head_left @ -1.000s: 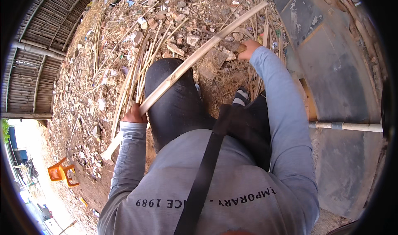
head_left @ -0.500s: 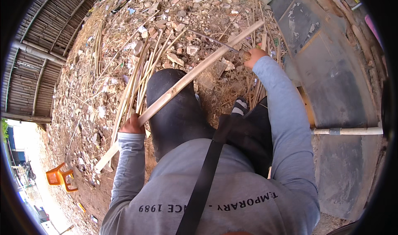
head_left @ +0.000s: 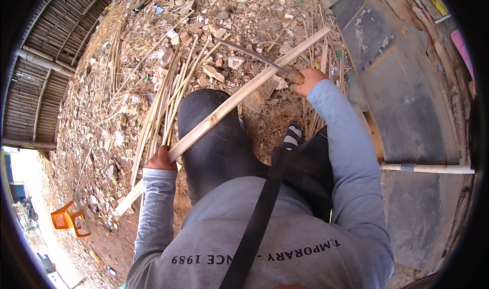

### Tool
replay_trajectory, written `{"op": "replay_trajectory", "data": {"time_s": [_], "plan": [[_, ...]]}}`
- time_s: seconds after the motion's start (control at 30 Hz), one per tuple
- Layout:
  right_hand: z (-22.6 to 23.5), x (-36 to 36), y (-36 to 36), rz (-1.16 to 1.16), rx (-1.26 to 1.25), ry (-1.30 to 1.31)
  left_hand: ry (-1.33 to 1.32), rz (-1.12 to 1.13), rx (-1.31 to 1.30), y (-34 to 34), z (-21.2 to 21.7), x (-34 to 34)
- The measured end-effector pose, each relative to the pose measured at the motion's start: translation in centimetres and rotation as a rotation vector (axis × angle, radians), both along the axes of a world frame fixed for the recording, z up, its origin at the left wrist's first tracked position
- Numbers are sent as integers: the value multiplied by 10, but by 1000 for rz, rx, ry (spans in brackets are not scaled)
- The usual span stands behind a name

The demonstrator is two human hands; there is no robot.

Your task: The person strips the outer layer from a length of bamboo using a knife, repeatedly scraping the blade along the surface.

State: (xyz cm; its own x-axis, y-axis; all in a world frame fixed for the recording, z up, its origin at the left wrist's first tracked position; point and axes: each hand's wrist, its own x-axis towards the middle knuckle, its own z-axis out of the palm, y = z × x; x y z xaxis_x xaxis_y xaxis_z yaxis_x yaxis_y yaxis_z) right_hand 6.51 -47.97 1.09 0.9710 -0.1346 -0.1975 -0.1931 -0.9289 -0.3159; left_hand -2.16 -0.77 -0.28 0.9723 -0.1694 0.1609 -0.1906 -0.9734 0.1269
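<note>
My left hand grips a long pale bamboo pole that runs diagonally from lower left to upper right across my raised black-trousered knee. My right hand is closed on the wooden handle of a long dark knife, whose blade lies across the pole's upper part and points up-left. Both sleeves are light blue-grey.
Thin split bamboo strips lie in a bundle on the rubble-strewn ground left of my knee. A dark curved metal sheet and a white pipe are on the right. An orange plastic chair stands lower left, with a bamboo wall at far left.
The right hand with the knife has shifted slightly down and left along the pole. The pole has tilted a little; the left hand keeps its hold.
</note>
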Motion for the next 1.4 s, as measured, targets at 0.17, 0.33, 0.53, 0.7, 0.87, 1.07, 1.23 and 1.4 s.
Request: {"op": "replay_trajectory", "data": {"time_s": [0.17, 0.33, 0.53, 0.7, 0.87, 1.07, 1.23, 1.4], "plan": [[17, -6, 18, 74, -2, 71, 44, 25, 7, -1, -6, 0], [13, 5, -1, -89, -32, 141, 101, 9, 41, -5, 11, 3], [1, 0, -11, 8, 3, 64, -8, -4, 26, 1, -14, 3], [-9, 0, -29, -109, -27, 84, 69, -41, 47, -3, -1, 12], [34, -13, 28, 73, -48, 124, -7, 2, 3, 8, -15, -5], [-29, 10, -66, -254, -34, 69, 62, -25, 64, -2, -5, 14], [21, -6, 1, -84, 53, 117, 107, 24, 39, 1, 2, 3], [-3, -3, 0, -63, 188, 80, 58, -12, -14, -1, -10, 2]]}}
